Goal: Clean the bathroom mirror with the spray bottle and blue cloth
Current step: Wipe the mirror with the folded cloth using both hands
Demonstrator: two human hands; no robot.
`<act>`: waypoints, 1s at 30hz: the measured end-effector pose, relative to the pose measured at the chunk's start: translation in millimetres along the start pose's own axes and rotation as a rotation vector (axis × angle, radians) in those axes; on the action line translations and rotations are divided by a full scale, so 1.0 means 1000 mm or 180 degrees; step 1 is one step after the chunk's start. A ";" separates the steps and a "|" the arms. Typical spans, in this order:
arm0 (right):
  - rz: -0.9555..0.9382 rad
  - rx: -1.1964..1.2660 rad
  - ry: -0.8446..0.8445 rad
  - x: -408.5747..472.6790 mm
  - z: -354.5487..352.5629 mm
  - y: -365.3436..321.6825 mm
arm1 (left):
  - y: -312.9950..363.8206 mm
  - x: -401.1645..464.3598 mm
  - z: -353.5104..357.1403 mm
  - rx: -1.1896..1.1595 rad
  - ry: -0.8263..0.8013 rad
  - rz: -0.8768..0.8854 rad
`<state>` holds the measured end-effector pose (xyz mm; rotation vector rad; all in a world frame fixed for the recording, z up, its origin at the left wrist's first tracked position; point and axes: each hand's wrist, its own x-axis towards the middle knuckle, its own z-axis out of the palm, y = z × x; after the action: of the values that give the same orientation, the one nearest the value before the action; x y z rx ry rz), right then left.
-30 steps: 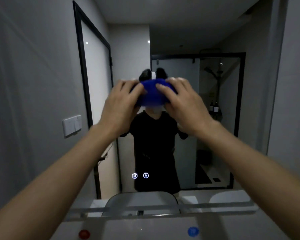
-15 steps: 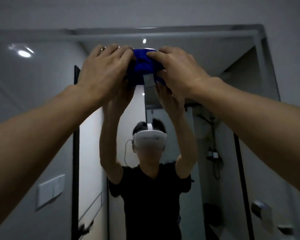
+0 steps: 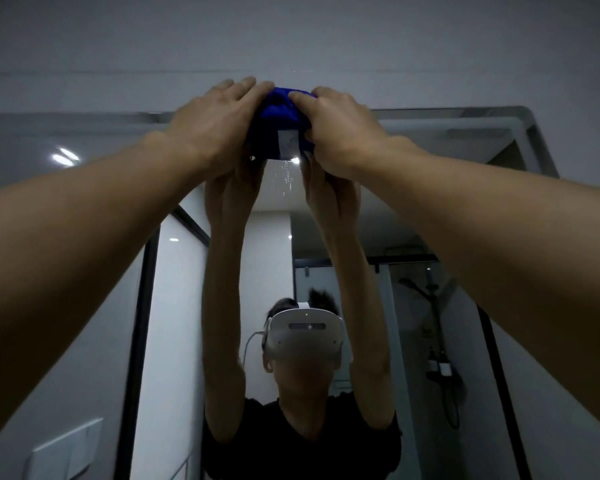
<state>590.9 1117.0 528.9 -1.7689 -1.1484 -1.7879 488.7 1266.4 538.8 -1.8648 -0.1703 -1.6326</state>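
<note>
With both arms stretched overhead, the person is pressing the blue cloth (image 3: 280, 124) against the top edge of the bathroom mirror (image 3: 465, 209), right at the frame and just under the ceiling. The left hand (image 3: 219, 121) is lying over the cloth's left side, fingers fairly straight and spread across it. The right hand (image 3: 340, 129) is covering the right side, fingers bent over the bunched fabric and the thumb tucking in beneath, so it is gripping the cloth. A white label (image 3: 287, 144) is hanging down at the cloth's lower edge. Small droplets (image 3: 287, 174) are showing on the glass just below the cloth. In the reflection, a white headset (image 3: 305, 332) is showing below the raised arms, with a shower head (image 3: 409, 287) off to the right.
</note>
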 end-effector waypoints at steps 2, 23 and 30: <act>-0.0013 0.0047 0.0003 -0.001 0.002 0.000 | -0.003 0.000 -0.002 0.0080 -0.0098 0.0030; -0.0186 0.0032 -0.0163 -0.033 0.013 -0.077 | -0.058 -0.078 -0.019 -0.0243 -0.0225 0.0218; -0.0030 0.0123 -0.0404 -0.098 0.019 -0.105 | -0.038 -0.152 -0.028 -0.0350 -0.0303 0.0131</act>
<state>538.5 1167.0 403.7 -1.8802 -1.2338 -1.6676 413.4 1328.1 413.0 -2.0172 -0.0831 -1.5543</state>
